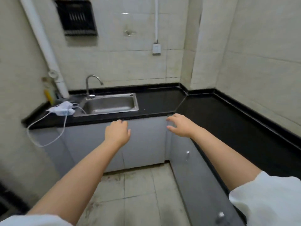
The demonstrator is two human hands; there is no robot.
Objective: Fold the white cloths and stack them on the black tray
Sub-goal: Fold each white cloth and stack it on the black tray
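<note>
Both hands, left hand (117,132) and right hand (180,126), reach out loosely spread, holding nothing; white cloths (62,108) lie far left of them beside the sink (110,103). No tray visible; step leftward first

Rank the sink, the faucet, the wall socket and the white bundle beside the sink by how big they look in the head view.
1. sink
2. white bundle
3. faucet, close to the bundle, so that order is unsure
4. wall socket, farther away, so its true size is uncertain

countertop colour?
Black, glossy countertop, with a steel sink set in. Head view, the only one.
</note>
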